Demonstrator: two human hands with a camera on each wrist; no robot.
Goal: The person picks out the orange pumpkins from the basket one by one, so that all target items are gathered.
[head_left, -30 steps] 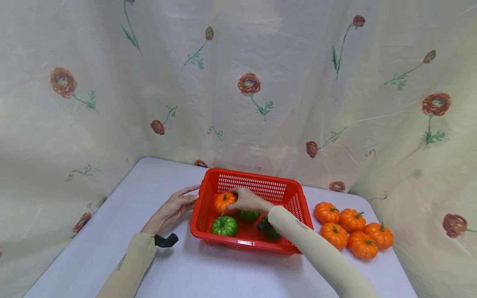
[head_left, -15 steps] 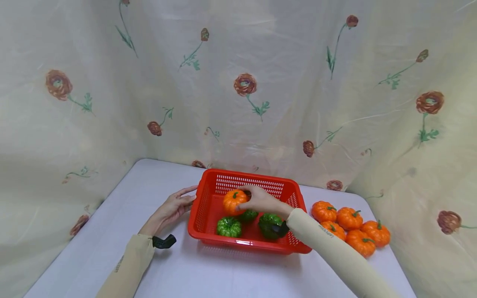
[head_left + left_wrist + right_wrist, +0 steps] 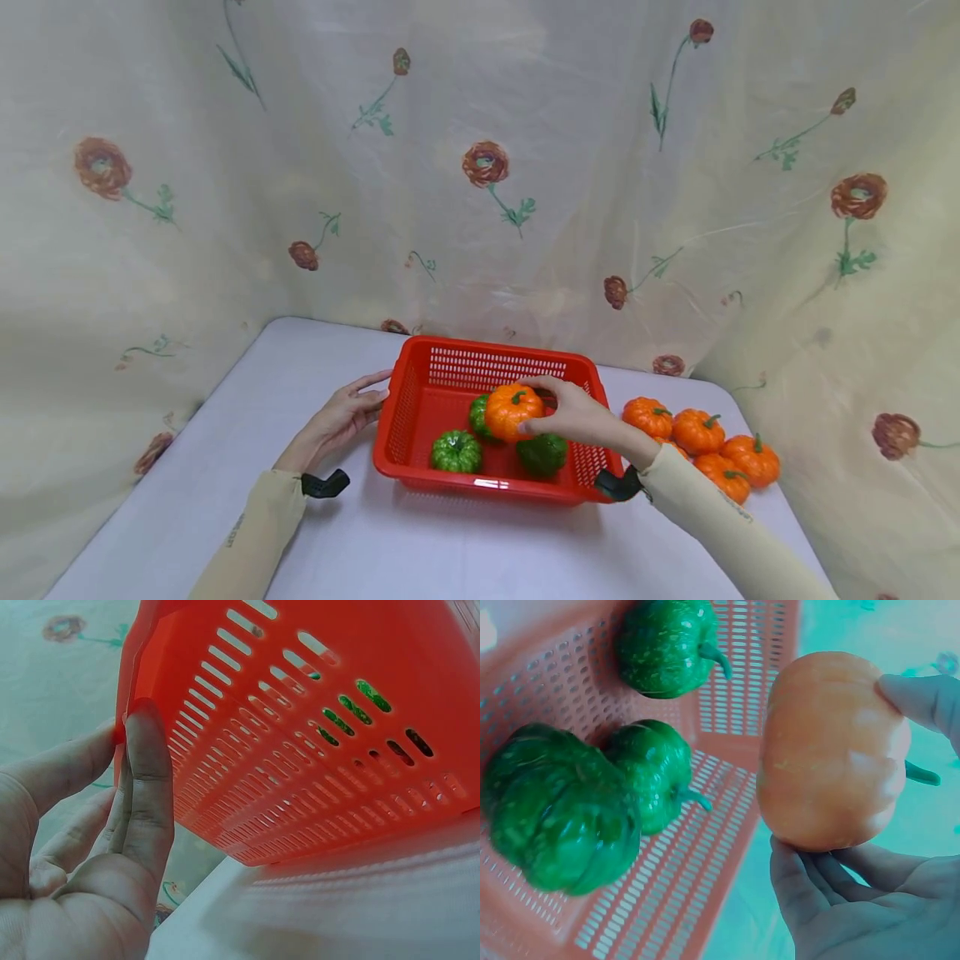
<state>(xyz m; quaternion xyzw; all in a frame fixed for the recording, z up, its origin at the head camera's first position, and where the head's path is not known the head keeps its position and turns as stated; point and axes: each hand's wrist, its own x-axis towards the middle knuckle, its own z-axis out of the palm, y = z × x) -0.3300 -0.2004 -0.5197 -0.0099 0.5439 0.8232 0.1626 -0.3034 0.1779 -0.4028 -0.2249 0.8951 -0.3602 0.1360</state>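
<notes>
In the head view my right hand (image 3: pixel 581 417) grips a small orange pumpkin (image 3: pixel 514 412) and holds it above the red basket (image 3: pixel 427 483). The right wrist view shows the thumb on one side of this pumpkin (image 3: pixel 832 754) and fingertips on the other. Three green pumpkins lie in the basket: one near the front left (image 3: pixel 456 452), one behind (image 3: pixel 480 417) partly hidden by the orange pumpkin, and one at the right (image 3: pixel 542 455). My left hand (image 3: pixel 337 423) holds the basket's left rim (image 3: pixel 129 682), its fingertips on both sides of the edge.
On the white table (image 3: pixel 360 550), right of the basket, sits a group of several orange pumpkins (image 3: pixel 697 431), partly covered by the right forearm. A flowered curtain (image 3: pixel 480 250) hangs behind the table and at its sides.
My right hand has lifted the orange pumpkin from the basket's left end and carried it to the right, uncovering the basket floor there. The left hand stays at the rim.
</notes>
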